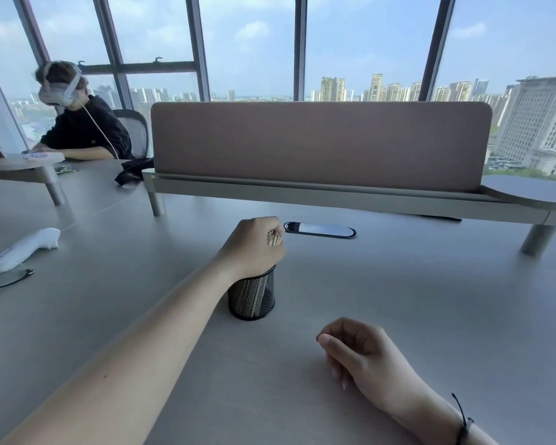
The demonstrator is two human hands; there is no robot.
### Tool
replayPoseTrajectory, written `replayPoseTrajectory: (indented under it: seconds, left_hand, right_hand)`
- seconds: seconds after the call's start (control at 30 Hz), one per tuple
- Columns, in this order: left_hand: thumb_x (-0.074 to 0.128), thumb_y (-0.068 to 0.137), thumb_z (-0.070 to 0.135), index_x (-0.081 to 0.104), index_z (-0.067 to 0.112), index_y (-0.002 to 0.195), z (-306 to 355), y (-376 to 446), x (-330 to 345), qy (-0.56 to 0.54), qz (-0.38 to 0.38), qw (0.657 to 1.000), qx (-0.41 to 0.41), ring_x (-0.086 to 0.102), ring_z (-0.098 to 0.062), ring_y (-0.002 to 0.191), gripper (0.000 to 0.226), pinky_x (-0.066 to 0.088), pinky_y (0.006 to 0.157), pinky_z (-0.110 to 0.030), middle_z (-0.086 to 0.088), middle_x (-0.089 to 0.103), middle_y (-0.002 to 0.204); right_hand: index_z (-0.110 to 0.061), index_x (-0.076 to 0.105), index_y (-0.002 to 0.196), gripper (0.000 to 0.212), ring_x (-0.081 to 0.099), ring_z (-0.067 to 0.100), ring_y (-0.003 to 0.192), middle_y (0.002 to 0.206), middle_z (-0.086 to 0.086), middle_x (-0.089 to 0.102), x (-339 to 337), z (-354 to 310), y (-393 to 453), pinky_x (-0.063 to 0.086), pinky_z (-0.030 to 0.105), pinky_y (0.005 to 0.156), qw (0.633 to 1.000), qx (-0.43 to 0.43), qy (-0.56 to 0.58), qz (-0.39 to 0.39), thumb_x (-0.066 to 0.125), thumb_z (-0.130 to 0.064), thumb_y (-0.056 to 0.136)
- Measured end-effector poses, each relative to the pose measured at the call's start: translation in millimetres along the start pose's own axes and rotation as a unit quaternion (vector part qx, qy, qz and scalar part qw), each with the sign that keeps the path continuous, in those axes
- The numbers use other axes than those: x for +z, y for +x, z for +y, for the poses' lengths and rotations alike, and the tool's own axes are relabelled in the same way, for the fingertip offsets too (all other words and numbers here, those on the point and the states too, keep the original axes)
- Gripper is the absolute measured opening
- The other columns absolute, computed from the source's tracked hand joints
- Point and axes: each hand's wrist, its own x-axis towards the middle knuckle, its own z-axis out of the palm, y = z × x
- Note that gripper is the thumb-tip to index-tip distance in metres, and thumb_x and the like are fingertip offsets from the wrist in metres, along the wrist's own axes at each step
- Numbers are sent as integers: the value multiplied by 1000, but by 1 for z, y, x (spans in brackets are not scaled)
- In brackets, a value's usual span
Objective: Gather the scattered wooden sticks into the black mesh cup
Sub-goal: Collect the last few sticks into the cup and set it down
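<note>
1. Head view, far left: I see a white cloth (26,248) lying on the grey table (414,300), with a pair of glasses (8,277) just beside its near end.
2. Behind these, a seated person (84,130) in a dark top wears a white headset (57,91) and leans over the neighbouring desk.
3. Centre: my left hand (254,244) is closed in a fist around a bundle of wooden sticks (274,238). I can see the stick ends showing at the top of the fist.
4. The fist rests on the rim of the black mesh cup (252,293), which stands upright on the table. Lower parts of the sticks show through the mesh inside the cup.
5. Behind the hand, a dark oval cable port (320,229) sits flush in the table surface, near the foot of the brown desk divider (318,146).
6. Right: my right hand (363,354) rests on the table well apart from the cup, fingers loosely curled inward. I cannot tell whether it holds anything.
7. A thin black band (463,422) circles the right wrist.
</note>
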Motion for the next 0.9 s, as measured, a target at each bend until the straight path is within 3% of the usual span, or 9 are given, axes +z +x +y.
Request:
replayPoseTrajectory:
  seconds: [0.07, 0.13, 0.23, 0.37, 0.57, 0.63, 0.7, 0.8, 0.9]
  left_hand:
    - [65, 76, 13, 59, 26, 76, 1, -2, -1, -11, -15, 1000, 22, 60, -22, 75, 14, 45, 64, -28, 4, 67, 78]
    - [72, 77, 26, 61, 33, 92, 2, -7, -4, -9, -18, 999, 40, 61, -14, 90, 20, 46, 75, -27, 12, 68, 98]
    - [77, 64, 63, 38, 43, 139, 1, -25, -5, 37, 24, 999, 32, 40, -10, 129, 87, 38, 104, -33, 14, 39, 146]
    - [88, 54, 59, 26, 34, 149, -4, -68, 19, -73, 174, 982, -29, 28, -4, 129, 116, 32, 98, -28, 7, 26, 142]
    - [95, 56, 37, 23, 25, 146, -18, -78, 49, -201, 173, 948, -177, 45, -19, 129, 116, 34, 95, -25, -3, 45, 142]
    - [95, 57, 31, 33, 26, 135, -18, -75, 48, -242, 141, 945, -170, 55, -18, 120, 100, 38, 91, -22, 0, 57, 131]
    - [88, 64, 17, 48, 27, 125, -18, -75, 45, -320, 30, 943, -86, 62, -20, 116, 73, 46, 91, -25, -5, 67, 120]
    - [77, 71, 7, 52, 11, 132, -24, -79, 47, -393, -166, 904, 9, 52, -25, 133, 67, 37, 113, -44, -15, 61, 135]
    - [72, 62, 17, 48, 21, 133, -32, -78, 51, -417, -90, 901, -80, 44, -14, 138, 74, 36, 113, -35, -4, 55, 142]
  right_hand:
    - [-18, 69, 82, 14, 55, 23, 50, 58, 3, 62, 0, 0, 0, 45, 32, 48, 1000, 0, 5, -1, 65, -20, 95]
    - [-18, 69, 82, 14, 54, 24, 50, 58, 4, 62, 0, -1, 0, 45, 34, 49, 1000, 3, 12, 3, 65, -29, 89]
    - [-17, 69, 83, 17, 55, 25, 51, 58, 5, 62, 0, -1, 0, 46, 35, 49, 1000, 1, 22, 10, 65, -34, 85]
    - [-18, 69, 85, 14, 55, 25, 51, 59, 5, 61, 0, 0, 0, 46, 35, 50, 1000, -3, 28, 12, 65, -31, 86]
    - [-17, 68, 95, 5, 58, 19, 54, 63, 1, 62, 1, -2, 0, 46, 34, 60, 998, -13, 22, 50, 69, -13, 92]
    - [-19, 66, 102, 17, 59, 17, 62, 73, 1, 64, 1, -2, 0, 46, 35, 66, 997, -10, 31, 72, 72, -9, 90]
    - [-24, 64, 109, 34, 65, 14, 75, 89, 2, 67, 0, -1, 2, 51, 28, 72, 994, 4, 40, 102, 80, -10, 82]
    - [-37, 56, 121, 70, 66, 5, 105, 113, -3, 65, -5, 7, 5, 50, 24, 93, 993, 13, 22, 118, 90, -28, 60]
    - [-30, 49, 136, 90, 64, 11, 117, 126, -4, 67, -6, 11, 7, 49, 30, 101, 996, -6, 48, 79, 90, -17, 57]
